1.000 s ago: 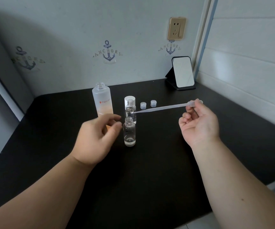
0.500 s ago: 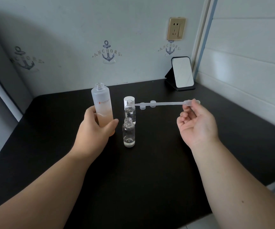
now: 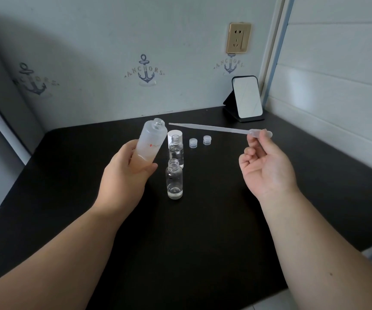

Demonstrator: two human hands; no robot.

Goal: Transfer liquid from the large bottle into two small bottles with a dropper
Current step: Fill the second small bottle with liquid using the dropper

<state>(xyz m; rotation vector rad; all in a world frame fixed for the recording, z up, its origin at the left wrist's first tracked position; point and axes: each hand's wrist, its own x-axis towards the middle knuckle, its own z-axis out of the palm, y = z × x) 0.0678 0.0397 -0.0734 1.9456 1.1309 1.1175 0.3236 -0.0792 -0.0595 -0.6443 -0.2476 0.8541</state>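
- The large bottle (image 3: pixel 151 143), frosted and uncapped, is off the tabletop (image 3: pixel 203 242) in the left hand (image 3: pixel 126 175), tilted so its open neck leans up and to the right; a pale orange tint shows in its lower part.
- The left hand wraps the bottle's lower half, fingers curled behind it and thumb across the front.
- The dropper (image 3: pixel 216 129), a clear plastic pipette, lies almost level in the air, its thin tip just right of the large bottle's mouth and apart from it.
- The right hand (image 3: pixel 267 168) pinches the dropper's bulb between thumb and forefinger, palm turned up, the other fingers loosely curled.
- Two small clear bottles stand uncapped on the tabletop between the hands: the near small bottle (image 3: pixel 174 180) in front, the far small bottle (image 3: pixel 176 151) just behind it. Each shows a little clear liquid at the bottom.
- A white cap (image 3: pixel 176 133) stands right behind the far small bottle, partly hidden by it.
- Two small clear caps (image 3: pixel 193 143) (image 3: pixel 207 140) sit side by side to the right of the bottles, under the dropper's stem.
- A small mirror (image 3: pixel 246 97) on a black stand leans at the tabletop's far right corner.
- On the wall behind are anchor decals (image 3: pixel 146 70) and a gold socket (image 3: pixel 238 38).
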